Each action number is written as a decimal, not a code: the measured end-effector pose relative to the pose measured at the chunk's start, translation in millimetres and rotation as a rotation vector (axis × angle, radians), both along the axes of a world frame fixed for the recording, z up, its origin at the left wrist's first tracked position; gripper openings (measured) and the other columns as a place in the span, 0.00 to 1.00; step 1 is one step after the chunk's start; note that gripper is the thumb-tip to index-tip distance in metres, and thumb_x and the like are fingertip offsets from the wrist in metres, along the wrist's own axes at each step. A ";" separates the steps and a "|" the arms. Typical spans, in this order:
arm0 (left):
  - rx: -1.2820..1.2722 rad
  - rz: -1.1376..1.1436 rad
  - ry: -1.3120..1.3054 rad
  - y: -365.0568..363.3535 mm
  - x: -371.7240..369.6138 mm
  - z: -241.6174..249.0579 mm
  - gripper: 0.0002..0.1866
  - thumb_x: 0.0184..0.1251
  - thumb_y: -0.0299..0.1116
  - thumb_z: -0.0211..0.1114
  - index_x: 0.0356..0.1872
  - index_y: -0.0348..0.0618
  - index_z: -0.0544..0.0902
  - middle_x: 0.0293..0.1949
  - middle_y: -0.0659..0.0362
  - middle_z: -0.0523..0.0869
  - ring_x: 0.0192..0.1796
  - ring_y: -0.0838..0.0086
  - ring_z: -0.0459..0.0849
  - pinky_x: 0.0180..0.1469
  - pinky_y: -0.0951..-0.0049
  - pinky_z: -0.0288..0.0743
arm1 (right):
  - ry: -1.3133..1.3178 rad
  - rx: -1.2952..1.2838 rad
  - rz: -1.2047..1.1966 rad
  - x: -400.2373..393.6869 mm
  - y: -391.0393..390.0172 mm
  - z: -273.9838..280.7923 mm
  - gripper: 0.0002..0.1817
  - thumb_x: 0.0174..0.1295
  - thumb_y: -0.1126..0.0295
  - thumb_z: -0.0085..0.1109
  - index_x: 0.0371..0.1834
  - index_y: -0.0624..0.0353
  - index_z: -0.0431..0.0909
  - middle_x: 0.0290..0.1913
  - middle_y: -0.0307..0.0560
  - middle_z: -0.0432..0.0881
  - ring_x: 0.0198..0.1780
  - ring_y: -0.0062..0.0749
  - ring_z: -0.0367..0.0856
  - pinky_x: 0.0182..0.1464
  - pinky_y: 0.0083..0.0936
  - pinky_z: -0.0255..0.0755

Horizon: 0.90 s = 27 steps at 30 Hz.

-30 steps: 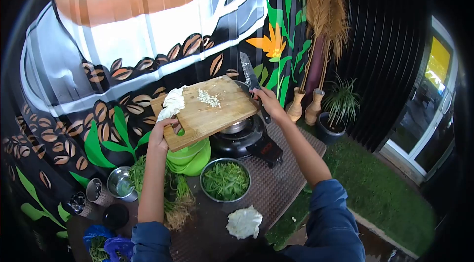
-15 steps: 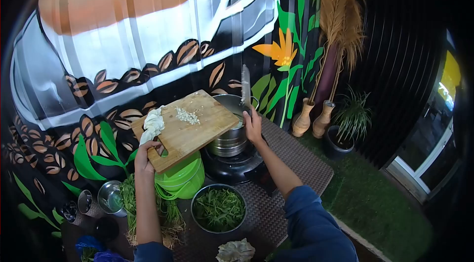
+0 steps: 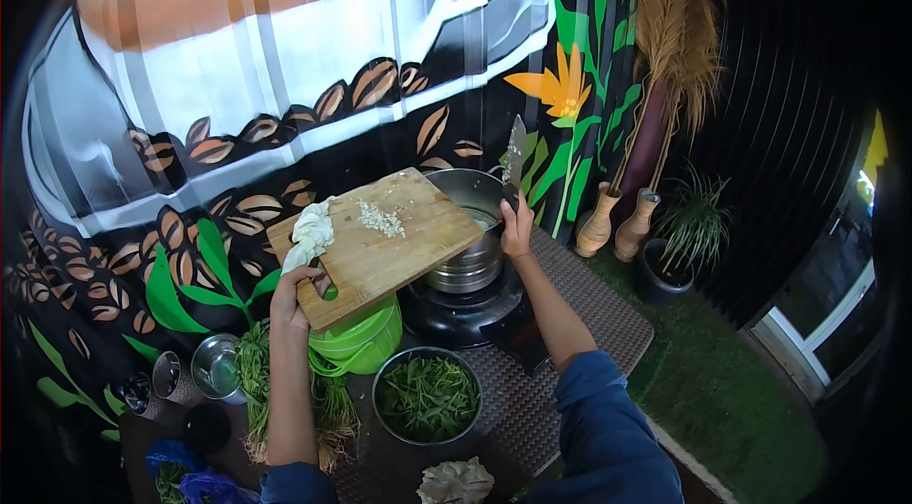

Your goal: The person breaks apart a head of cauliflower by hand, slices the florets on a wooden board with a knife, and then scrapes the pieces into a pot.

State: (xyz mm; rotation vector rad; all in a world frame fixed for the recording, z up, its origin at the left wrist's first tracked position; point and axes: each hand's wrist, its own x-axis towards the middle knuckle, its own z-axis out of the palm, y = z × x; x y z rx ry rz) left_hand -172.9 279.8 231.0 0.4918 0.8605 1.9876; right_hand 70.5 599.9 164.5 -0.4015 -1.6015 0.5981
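My left hand (image 3: pixel 296 297) is closed around the handle end of a wooden cutting board (image 3: pixel 399 247), held up in the air. On the board lie a small heap of white chopped pieces (image 3: pixel 381 219) and a crumpled white cloth (image 3: pixel 312 233) near my fingers. My right hand (image 3: pixel 517 228) grips a knife (image 3: pixel 514 157) by its handle, blade pointing up, with white bits stuck to it. Behind the board's right edge, a steel pot (image 3: pixel 465 274) stands on a black stove (image 3: pixel 446 314). The board hides part of the pot.
A bowl of green leaves (image 3: pixel 427 398) stands on the brown woven-textured table (image 3: pixel 518 414). Beside it are a green bucket (image 3: pixel 359 344), bunches of greens with roots (image 3: pixel 332 409) and a metal bowl (image 3: pixel 217 369). The painted wall (image 3: pixel 237 76) rises right behind.
The knife has swung from nearly upright to leaning right, and my right hand has shifted rightward. The whole view has shifted slightly; the chopped pieces remain on the board.
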 end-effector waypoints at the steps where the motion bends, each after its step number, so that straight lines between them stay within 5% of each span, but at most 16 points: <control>1: -0.019 0.028 -0.007 0.6 8.1 4.6 0.17 0.48 0.16 0.55 0.44 0.34 0.73 0.24 0.57 0.75 0.19 0.71 0.72 0.20 0.76 0.65 | -0.041 -0.014 0.024 4.9 1.9 2.1 0.23 0.66 0.60 0.48 0.52 0.74 0.68 0.25 0.56 0.76 0.30 0.48 0.77 0.37 0.37 0.67; 8: -0.035 0.019 -0.005 7.9 18.8 -0.7 0.16 0.48 0.15 0.56 0.42 0.33 0.72 0.24 0.58 0.75 0.19 0.72 0.70 0.22 0.76 0.65 | -0.071 0.152 -0.103 21.2 -10.6 11.2 0.21 0.66 0.61 0.49 0.50 0.71 0.69 0.27 0.62 0.77 0.33 0.55 0.79 0.38 0.40 0.67; 15: 0.005 -0.055 0.006 24.6 20.8 3.0 0.13 0.48 0.15 0.55 0.38 0.33 0.71 0.24 0.57 0.73 0.19 0.69 0.67 0.23 0.73 0.63 | -0.222 -0.194 0.157 27.7 -14.3 36.7 0.16 0.66 0.63 0.51 0.45 0.68 0.73 0.24 0.60 0.76 0.29 0.51 0.78 0.36 0.36 0.69; 18: 0.024 -0.027 -0.003 41.7 28.0 10.3 0.10 0.48 0.15 0.55 0.33 0.36 0.71 0.20 0.59 0.70 0.19 0.70 0.68 0.23 0.74 0.63 | -0.209 0.102 -0.021 29.0 -14.5 44.3 0.15 0.65 0.62 0.52 0.40 0.66 0.74 0.24 0.60 0.78 0.30 0.54 0.79 0.35 0.38 0.70; 20: -0.006 0.001 -0.012 53.4 32.5 14.0 0.11 0.47 0.15 0.55 0.33 0.36 0.71 0.21 0.60 0.70 0.20 0.69 0.69 0.23 0.74 0.65 | -0.418 -0.142 -0.043 42.7 -48.1 72.8 0.15 0.65 0.61 0.52 0.36 0.66 0.74 0.27 0.61 0.80 0.33 0.60 0.80 0.36 0.44 0.71; 24: 0.020 0.199 0.041 88.2 40.0 9.4 0.17 0.46 0.14 0.54 0.40 0.35 0.74 0.29 0.57 0.76 0.24 0.71 0.74 0.25 0.76 0.70 | -0.643 -0.058 -0.194 43.7 -89.7 86.0 0.17 0.65 0.59 0.51 0.38 0.65 0.74 0.30 0.65 0.80 0.36 0.63 0.79 0.39 0.51 0.71; 25: 0.047 0.106 0.012 97.3 26.6 -0.8 0.36 0.40 0.09 0.54 0.57 0.45 0.67 0.43 0.54 0.78 0.34 0.66 0.80 0.28 0.71 0.77 | -0.604 -0.036 -0.144 39.1 -94.2 80.5 0.17 0.66 0.59 0.50 0.38 0.66 0.73 0.29 0.66 0.80 0.36 0.63 0.79 0.39 0.51 0.72; 27: 0.061 0.162 0.041 98.7 47.8 8.5 0.36 0.40 0.09 0.54 0.58 0.44 0.66 0.43 0.54 0.78 0.34 0.66 0.80 0.27 0.72 0.76 | -0.566 -0.017 -0.098 33.3 -110.6 78.2 0.18 0.67 0.58 0.48 0.38 0.67 0.72 0.28 0.67 0.80 0.35 0.63 0.79 0.38 0.51 0.72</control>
